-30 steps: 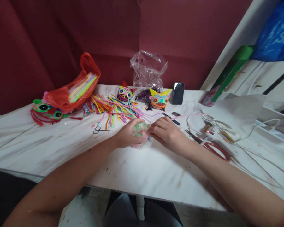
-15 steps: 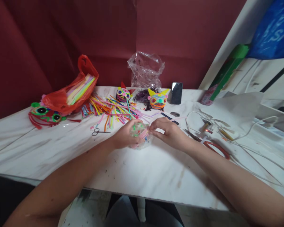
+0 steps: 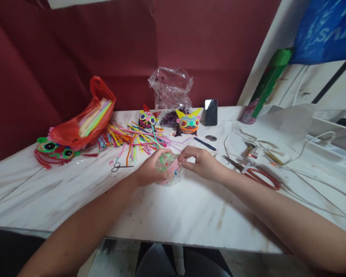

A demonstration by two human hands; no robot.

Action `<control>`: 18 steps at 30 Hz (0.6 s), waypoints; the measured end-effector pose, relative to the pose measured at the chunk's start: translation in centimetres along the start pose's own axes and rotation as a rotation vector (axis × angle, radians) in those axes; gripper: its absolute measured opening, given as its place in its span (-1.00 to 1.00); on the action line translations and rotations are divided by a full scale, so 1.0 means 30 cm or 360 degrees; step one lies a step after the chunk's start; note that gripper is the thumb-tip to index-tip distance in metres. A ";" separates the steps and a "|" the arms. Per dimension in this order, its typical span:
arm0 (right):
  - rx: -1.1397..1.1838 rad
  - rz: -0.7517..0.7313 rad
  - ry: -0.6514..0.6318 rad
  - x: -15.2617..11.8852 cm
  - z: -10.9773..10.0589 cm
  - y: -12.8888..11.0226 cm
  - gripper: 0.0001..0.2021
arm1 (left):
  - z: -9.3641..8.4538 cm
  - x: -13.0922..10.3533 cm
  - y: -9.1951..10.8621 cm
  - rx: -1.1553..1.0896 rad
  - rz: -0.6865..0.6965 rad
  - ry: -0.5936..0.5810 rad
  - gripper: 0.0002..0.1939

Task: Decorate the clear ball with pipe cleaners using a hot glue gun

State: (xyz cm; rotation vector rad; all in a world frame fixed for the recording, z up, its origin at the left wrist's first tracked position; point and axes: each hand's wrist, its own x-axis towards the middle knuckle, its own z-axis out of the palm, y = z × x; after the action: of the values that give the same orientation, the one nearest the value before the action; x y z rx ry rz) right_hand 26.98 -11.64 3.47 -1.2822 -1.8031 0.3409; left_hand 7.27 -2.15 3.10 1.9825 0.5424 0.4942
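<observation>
My left hand [image 3: 150, 167] is wrapped round the left side of a see-through round container [image 3: 165, 177] with small green, red and blue bits showing in it, just above the table. Pale pink strips [image 3: 173, 166] lie across its upper right side. At those strips, the thumb and forefinger of my right hand [image 3: 200, 162] are pinched together; whatever is between the fingertips is too small to make out. Small scissors [image 3: 119, 167] lie left of my left hand. Beyond my hands is a loose pile of coloured pipe cleaners [image 3: 138, 140].
Two decorated animal heads [image 3: 188, 122] and a phone [image 3: 210, 112] stand at the back. Orange-handled scissors [image 3: 261, 177], a glue gun [image 3: 250, 157] and cables lie right. A red bag [image 3: 75, 129] rests by a green-eyed head [image 3: 49, 146] at left. Tweezers [image 3: 204, 144] lie behind my right hand.
The view has shifted slightly, so the background sits a little further left. Both hands stay at the round container, with the right fingertips still pinched at the pink strips.
</observation>
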 end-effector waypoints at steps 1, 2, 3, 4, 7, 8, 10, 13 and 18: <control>0.0054 0.0069 0.0001 0.002 0.003 -0.002 -0.95 | -0.001 0.000 -0.001 0.0016 0.0012 0.0001 -0.25; 0.0104 0.0127 -0.0002 0.004 0.006 -0.004 -0.95 | -0.003 0.000 -0.004 0.0034 0.0027 0.0001 -0.24; 0.0150 0.0177 -0.0012 0.006 0.009 -0.005 -0.94 | -0.004 0.000 -0.007 0.0056 0.0042 -0.0005 -0.23; 0.0193 0.0223 -0.0029 0.008 0.010 -0.006 -0.93 | -0.006 0.000 -0.010 0.0079 0.0054 -0.0014 -0.21; 0.0264 0.0316 -0.0067 0.012 0.012 -0.009 -0.91 | -0.013 0.002 -0.017 0.0162 0.0065 -0.0050 -0.17; 0.0269 0.0331 -0.0070 0.013 0.011 -0.010 -0.90 | -0.017 0.002 -0.017 0.0189 0.0067 -0.0060 -0.17; 0.0266 0.0340 -0.0075 0.014 0.009 -0.013 -0.91 | -0.023 0.002 -0.015 0.0227 0.0092 -0.0062 -0.21; 0.0251 0.0331 -0.0078 0.014 0.006 -0.015 -0.93 | -0.029 0.001 -0.010 0.0195 0.0156 -0.0078 -0.30; 0.0155 0.0264 -0.0063 0.008 0.010 -0.020 -0.93 | -0.022 -0.001 0.007 0.0212 0.0066 -0.0088 -0.29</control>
State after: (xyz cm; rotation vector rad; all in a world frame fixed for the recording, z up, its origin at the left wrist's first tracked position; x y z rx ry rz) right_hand 26.36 -11.61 3.78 -1.3678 -1.6953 0.5429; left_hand 6.92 -1.78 3.57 2.1317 0.5118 0.4369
